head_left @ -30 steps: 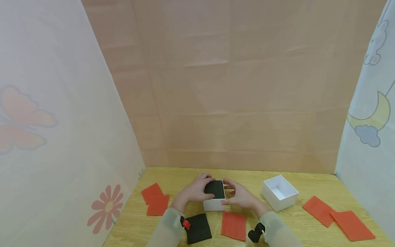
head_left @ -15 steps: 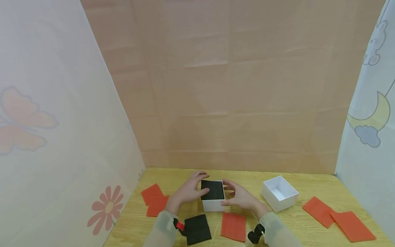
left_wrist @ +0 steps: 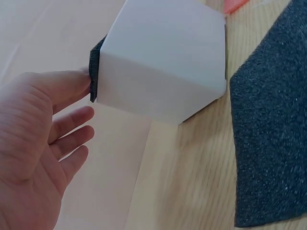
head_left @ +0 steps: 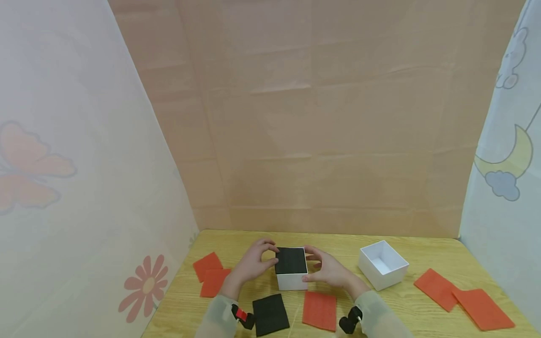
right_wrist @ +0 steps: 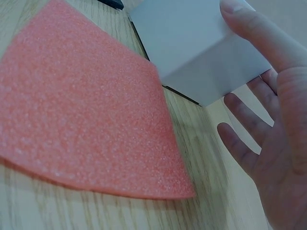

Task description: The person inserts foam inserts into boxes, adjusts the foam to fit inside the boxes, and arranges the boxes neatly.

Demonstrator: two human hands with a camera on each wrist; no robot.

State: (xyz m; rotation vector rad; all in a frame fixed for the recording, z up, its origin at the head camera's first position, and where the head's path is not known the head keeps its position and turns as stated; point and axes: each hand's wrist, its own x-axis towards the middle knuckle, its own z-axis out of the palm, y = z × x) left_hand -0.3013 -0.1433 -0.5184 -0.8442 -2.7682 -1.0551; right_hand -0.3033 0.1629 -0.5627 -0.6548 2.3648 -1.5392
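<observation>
A white box stands between my hands, with a black foam sheet lying over its top, inside the rim on the right. In the left wrist view, that sheet's edge sticks out a little past the box wall. The thumb of my left hand touches this edge; its other visible fingers are loosely bent and apart from the box. My right hand holds the box's right side, thumb on the near face and fingers around the far side. Some right fingertips are hidden behind the box.
A second white box, its inside bare, stands to the right. Another black foam sheet and a red one lie in front. Red sheets lie at left and right. A brown backdrop closes the table's back.
My left hand has drawn back to the left off the black foam sheet, which now shows whole on the box top. The box shifted slightly left. My right hand stayed in place.
</observation>
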